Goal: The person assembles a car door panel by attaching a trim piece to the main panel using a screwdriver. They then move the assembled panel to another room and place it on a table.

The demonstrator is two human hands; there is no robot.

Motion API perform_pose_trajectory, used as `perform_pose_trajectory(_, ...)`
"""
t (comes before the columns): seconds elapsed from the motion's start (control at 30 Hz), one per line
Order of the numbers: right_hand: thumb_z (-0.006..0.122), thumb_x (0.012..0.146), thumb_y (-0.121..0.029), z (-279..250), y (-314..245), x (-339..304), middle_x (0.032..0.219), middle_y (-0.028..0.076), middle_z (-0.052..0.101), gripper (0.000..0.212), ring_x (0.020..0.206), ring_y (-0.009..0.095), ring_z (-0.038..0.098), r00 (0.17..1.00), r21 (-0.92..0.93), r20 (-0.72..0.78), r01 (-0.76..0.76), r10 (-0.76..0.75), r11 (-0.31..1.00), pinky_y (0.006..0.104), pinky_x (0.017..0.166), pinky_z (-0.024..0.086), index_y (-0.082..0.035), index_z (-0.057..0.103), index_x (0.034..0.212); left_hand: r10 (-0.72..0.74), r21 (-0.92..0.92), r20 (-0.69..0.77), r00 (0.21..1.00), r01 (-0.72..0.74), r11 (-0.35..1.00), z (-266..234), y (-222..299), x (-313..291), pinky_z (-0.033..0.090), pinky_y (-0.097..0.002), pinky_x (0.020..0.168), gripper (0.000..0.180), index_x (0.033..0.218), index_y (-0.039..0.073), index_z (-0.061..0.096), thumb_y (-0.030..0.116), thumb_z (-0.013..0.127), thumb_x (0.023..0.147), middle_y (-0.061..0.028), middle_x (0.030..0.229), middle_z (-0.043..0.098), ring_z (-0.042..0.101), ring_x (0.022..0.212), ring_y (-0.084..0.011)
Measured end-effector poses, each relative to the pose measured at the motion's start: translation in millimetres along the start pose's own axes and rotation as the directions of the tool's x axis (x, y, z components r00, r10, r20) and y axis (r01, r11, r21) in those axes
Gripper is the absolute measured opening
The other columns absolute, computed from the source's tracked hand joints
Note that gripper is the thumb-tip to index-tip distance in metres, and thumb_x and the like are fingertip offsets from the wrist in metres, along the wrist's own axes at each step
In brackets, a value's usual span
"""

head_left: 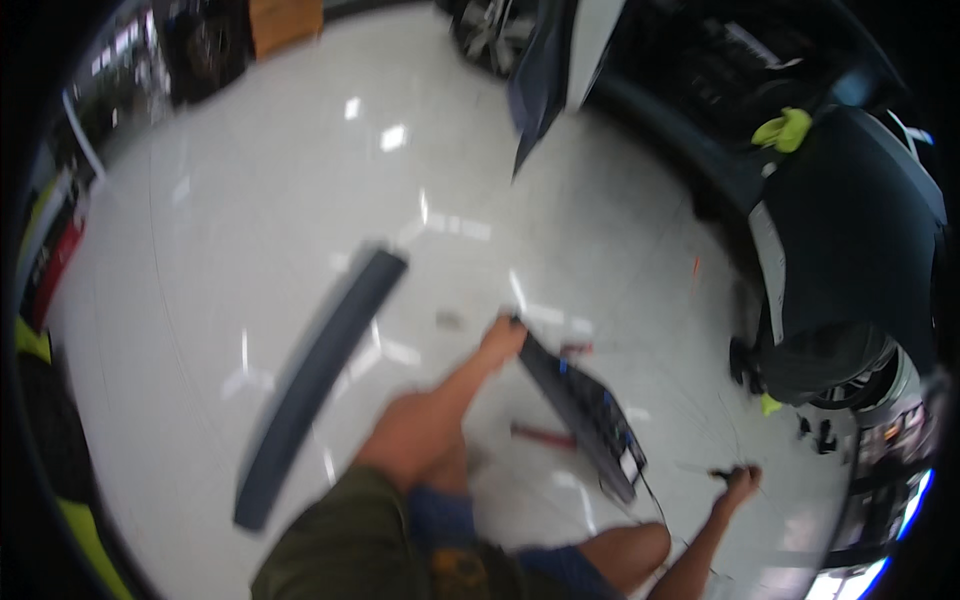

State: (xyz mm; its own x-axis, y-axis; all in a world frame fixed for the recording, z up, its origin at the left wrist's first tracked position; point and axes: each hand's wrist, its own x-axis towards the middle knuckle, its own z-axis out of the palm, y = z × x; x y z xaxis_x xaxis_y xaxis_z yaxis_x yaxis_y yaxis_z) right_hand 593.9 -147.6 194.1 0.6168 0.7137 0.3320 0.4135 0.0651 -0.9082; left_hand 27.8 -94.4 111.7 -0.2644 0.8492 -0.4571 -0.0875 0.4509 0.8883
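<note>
My left hand [505,338] is closed on the upper end of a long dark trim panel [585,410], which slants down to the right. Blue clips and small fittings show along the panel, and a thin dark cable hangs near its lower end. Out to the right, my right hand [742,482] is closed around a small dark thing with a thin tip, too blurred to name. A second long, dark grey strip [320,390] lies on the floor to my left. Beneath and beside the panel are a red bar-like thing [543,435] and a smaller red piece [578,348].
A dark car [660,130] with open bodywork stands at the far right, a lime-green cloth or glove [785,130] on it. Below its dark body panel [850,220] is a wheel [865,385]. An orange box [285,25] stands at the back left. The pale floor [270,200] is glossy.
</note>
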Motion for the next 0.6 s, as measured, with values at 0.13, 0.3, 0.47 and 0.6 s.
perform_pose_trajectory(0.13,0.058,0.085,-0.013,90,-101,-67,0.087,0.008,0.058,0.032,0.053,0.014,0.056,0.808,-0.378,0.580,0.154,0.104,0.913,0.0274,0.048,0.046,-0.002,0.052,0.114,0.232,0.336,0.005,0.973,-0.220,0.916,6,41,-32,0.046,-0.0418,0.086,0.050,0.122,-0.006,0.045,0.025,0.051,0.082,-0.0310,0.109,0.057,0.057,0.103,-0.0412)
perform_pose_trajectory(0.3,0.070,0.075,-0.033,181,-91,-180,0.112,0.022,0.056,0.061,0.098,0.038,0.059,0.384,-0.402,0.914,0.818,0.130,0.411,0.0439,0.081,0.050,-0.003,0.046,0.122,0.221,0.377,0.048,0.974,-0.223,0.899,-1,58,-30,0.047,-0.0428,0.085,0.055,0.123,-0.008,0.042,0.025,0.054,0.080,-0.0316,0.105,0.058,0.058,0.099,-0.0420)
perform_pose_trajectory(0.47,0.067,0.075,-0.029,189,-73,-205,0.106,0.022,0.058,0.051,0.091,0.039,0.061,0.441,-0.508,0.861,0.772,0.252,0.384,0.0462,0.079,0.050,0.000,0.047,0.111,0.257,0.285,0.164,0.952,-0.295,0.912,-9,66,-58,0.046,-0.0401,0.087,0.057,0.129,-0.003,0.040,0.021,0.054,0.079,-0.0274,0.105,0.060,0.059,0.099,-0.0372)
perform_pose_trajectory(0.6,0.066,0.072,-0.024,195,-55,-204,0.095,0.024,0.061,0.045,0.086,0.040,0.062,0.448,-0.463,0.881,0.752,0.152,0.468,0.0466,0.075,0.050,0.000,0.048,0.105,0.287,0.181,0.257,0.923,-0.338,0.924,-32,70,-68,0.047,-0.0364,0.085,0.056,0.131,0.000,0.041,0.020,0.055,0.080,-0.0232,0.107,0.060,0.059,0.098,-0.0330)
